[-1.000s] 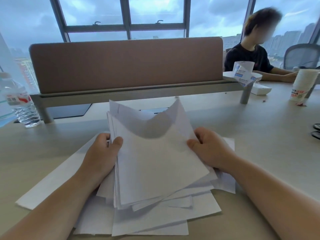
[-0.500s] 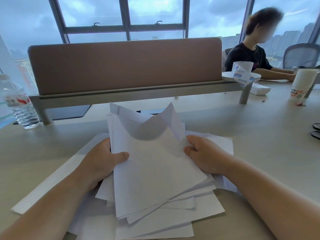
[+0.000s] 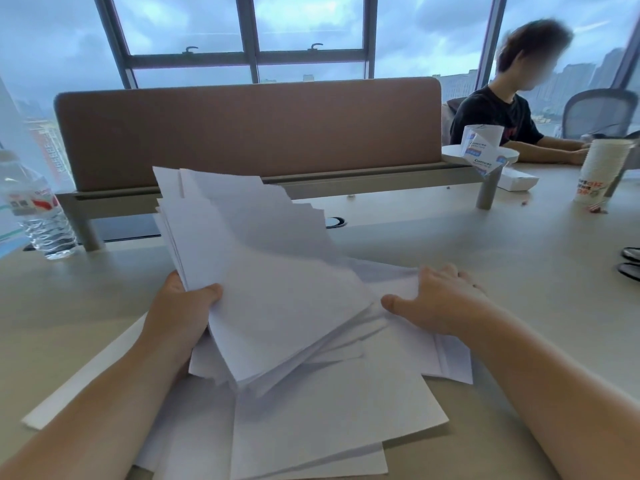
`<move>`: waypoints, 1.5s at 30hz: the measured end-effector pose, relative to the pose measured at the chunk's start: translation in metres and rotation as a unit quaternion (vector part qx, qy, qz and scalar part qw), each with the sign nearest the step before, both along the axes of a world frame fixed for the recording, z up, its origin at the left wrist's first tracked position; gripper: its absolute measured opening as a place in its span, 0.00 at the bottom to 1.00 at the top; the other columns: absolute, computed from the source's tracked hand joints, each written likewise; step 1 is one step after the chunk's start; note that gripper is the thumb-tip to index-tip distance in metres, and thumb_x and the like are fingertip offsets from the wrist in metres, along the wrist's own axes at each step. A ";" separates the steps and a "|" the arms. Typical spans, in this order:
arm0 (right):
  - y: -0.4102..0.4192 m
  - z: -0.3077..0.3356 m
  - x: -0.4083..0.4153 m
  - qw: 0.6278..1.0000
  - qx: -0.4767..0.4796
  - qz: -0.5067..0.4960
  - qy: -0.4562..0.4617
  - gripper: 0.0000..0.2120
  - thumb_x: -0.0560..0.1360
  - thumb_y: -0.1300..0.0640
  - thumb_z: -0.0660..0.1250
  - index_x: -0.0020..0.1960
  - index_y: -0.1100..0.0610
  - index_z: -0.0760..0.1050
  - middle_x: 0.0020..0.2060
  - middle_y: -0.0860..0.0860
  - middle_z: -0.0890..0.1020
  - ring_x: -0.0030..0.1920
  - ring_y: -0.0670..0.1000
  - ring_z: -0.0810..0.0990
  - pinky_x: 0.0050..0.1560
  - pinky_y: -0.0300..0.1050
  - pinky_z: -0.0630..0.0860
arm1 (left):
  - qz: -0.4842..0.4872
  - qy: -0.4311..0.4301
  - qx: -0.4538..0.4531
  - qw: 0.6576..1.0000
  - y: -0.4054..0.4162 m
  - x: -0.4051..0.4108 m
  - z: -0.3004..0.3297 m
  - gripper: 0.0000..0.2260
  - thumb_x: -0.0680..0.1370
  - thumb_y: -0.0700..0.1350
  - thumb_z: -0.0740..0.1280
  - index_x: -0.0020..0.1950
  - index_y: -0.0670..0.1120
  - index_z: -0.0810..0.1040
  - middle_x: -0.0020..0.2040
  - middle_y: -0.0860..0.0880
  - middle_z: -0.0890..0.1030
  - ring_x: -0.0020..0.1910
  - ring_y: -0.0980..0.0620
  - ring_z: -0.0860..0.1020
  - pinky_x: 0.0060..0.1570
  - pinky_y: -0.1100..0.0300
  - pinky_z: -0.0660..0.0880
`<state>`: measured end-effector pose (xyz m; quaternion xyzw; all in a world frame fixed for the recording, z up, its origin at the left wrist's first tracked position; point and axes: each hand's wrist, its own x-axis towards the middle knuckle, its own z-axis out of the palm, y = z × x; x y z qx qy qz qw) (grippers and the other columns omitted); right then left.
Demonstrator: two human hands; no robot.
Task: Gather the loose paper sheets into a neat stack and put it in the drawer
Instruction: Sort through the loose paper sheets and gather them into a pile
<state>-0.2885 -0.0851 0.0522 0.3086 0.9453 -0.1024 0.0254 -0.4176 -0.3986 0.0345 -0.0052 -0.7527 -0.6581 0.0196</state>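
A pale beige desk (image 3: 519, 271) spreads under and around both hands. Beyond them stands a brown divider panel (image 3: 242, 133) on a grey rail. Behind it, tall grey-framed windows (image 3: 249, 57) show overcast sky (dull, bluish light) and distant towers. Far right of the hands, a grey mesh office chair (image 3: 599, 112) faces the desk.

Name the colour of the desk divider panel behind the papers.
Muted pinkish-brown divider panel, plain, on a grey base; the head view shows it.
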 end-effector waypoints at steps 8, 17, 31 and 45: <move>-0.004 0.002 -0.002 0.996 -0.067 0.030 0.052 0.45 0.71 0.28 0.67 0.76 0.58 0.65 0.72 0.57 0.70 0.68 0.60 0.73 0.64 0.52 0.73 | 0.017 0.010 -0.045 0.999 -0.001 -0.004 -0.007 0.11 0.80 0.39 0.70 0.60 0.50 0.79 0.52 0.50 0.85 0.50 0.42 0.84 0.49 0.49 0.79; 0.003 -0.002 -0.001 0.999 -0.012 0.032 0.027 0.45 0.68 0.26 0.66 0.74 0.55 0.65 0.70 0.56 0.70 0.70 0.60 0.69 0.67 0.54 0.71 | 0.014 0.013 -0.051 0.999 -0.002 -0.006 -0.010 0.12 0.80 0.40 0.70 0.62 0.49 0.79 0.52 0.51 0.85 0.50 0.44 0.83 0.46 0.52 0.78; 0.029 -0.007 -0.008 0.994 -0.036 0.069 0.076 0.43 0.72 0.33 0.68 0.79 0.53 0.61 0.77 0.53 0.67 0.75 0.57 0.66 0.75 0.54 0.65 | 0.000 -0.004 -0.042 0.999 -0.003 -0.005 -0.005 0.11 0.79 0.39 0.71 0.59 0.50 0.80 0.51 0.50 0.86 0.49 0.43 0.84 0.52 0.49 0.79; 0.017 -0.005 -0.009 0.957 -0.130 0.095 0.241 0.04 0.71 0.54 0.74 0.46 0.52 0.82 0.40 0.50 0.84 0.43 0.56 0.83 0.46 0.50 0.81 | -0.001 0.007 -0.038 0.999 -0.002 -0.005 -0.005 0.09 0.81 0.37 0.69 0.59 0.49 0.79 0.49 0.53 0.84 0.44 0.50 0.81 0.40 0.57 0.73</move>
